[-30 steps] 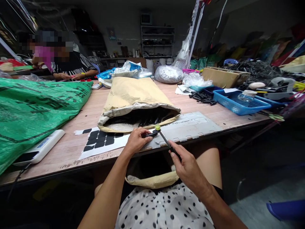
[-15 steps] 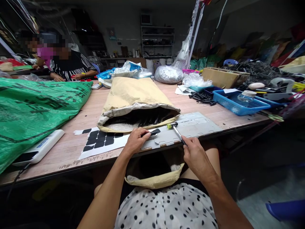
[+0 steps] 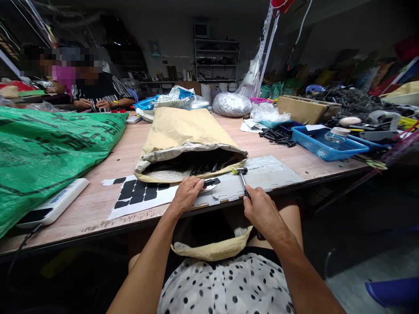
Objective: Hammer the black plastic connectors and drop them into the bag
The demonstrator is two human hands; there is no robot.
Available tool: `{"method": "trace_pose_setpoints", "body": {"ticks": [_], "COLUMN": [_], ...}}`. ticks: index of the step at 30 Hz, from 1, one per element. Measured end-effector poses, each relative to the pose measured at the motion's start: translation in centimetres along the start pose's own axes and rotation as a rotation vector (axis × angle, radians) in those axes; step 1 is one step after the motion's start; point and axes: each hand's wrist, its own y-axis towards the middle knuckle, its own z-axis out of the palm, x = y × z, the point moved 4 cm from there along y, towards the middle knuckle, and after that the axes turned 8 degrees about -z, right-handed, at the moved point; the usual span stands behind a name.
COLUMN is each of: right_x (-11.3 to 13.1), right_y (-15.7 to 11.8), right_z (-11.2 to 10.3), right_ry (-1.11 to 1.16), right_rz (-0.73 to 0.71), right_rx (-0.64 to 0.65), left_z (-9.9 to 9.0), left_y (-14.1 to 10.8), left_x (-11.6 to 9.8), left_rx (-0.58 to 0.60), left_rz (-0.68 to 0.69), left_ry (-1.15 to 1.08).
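Observation:
My right hand [image 3: 262, 211] is closed round the handle of a small hammer [image 3: 241, 175] with a yellow and black head, held over a grey cardboard sheet [image 3: 275, 174]. The fingers of my left hand [image 3: 188, 192] pinch a small black part [image 3: 208, 183] near the sheet's left end. Left of that hand lies a white sheet [image 3: 163, 196] with rows of black rounded pads [image 3: 137, 191]. Just behind both hands, a tan paper sack [image 3: 193, 126] lies with its mouth towards me, black pieces inside. A second open sack [image 3: 216, 249] sits at my lap.
To the left are a green woven sack [image 3: 59, 144] and a white device [image 3: 62, 200]. On the right stand a blue basket [image 3: 327, 146], loose black parts [image 3: 278, 135] and a cardboard box [image 3: 304, 109]. A co-worker [image 3: 101, 91] sits at the far left.
My right hand and the hammer have shifted slightly left. The hammer's head has turned a little, and my left hand stays at nearly the same place with the black part.

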Motion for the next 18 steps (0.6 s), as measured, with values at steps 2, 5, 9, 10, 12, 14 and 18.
{"method": "trace_pose_setpoints", "body": {"ticks": [2, 5, 9, 10, 12, 14, 18], "right_x": [-0.07, -0.37, -0.77, -0.82, -0.87, -0.85, -0.8], "right_y": [0.1, 0.12, 0.18, 0.2, 0.24, 0.25, 0.22], "right_z": [-0.03, -0.11, -0.08, -0.07, -0.07, -0.12, -0.28], "right_ry": [0.022, 0.066, 0.089, 0.088, 0.081, 0.071, 0.052], "right_rz": [-0.002, -0.013, -0.005, -0.003, -0.002, -0.005, 0.007], "right_rx": [-0.005, -0.016, -0.004, -0.001, 0.001, -0.002, 0.002], "left_z": [-0.03, -0.03, -0.02, -0.02, -0.03, -0.06, -0.1], "left_y": [-0.04, -0.08, -0.18, -0.22, -0.31, -0.38, -0.41], "left_x": [-0.08, -0.23, -0.33, -0.33, -0.32, -0.33, -0.34], "left_rx": [0.005, 0.03, 0.044, 0.042, 0.038, 0.033, 0.029], "left_rz": [0.003, 0.017, 0.051, 0.057, 0.069, 0.079, 0.082], "left_ry": [0.004, 0.008, 0.008, 0.012, 0.018, 0.012, -0.006]}}
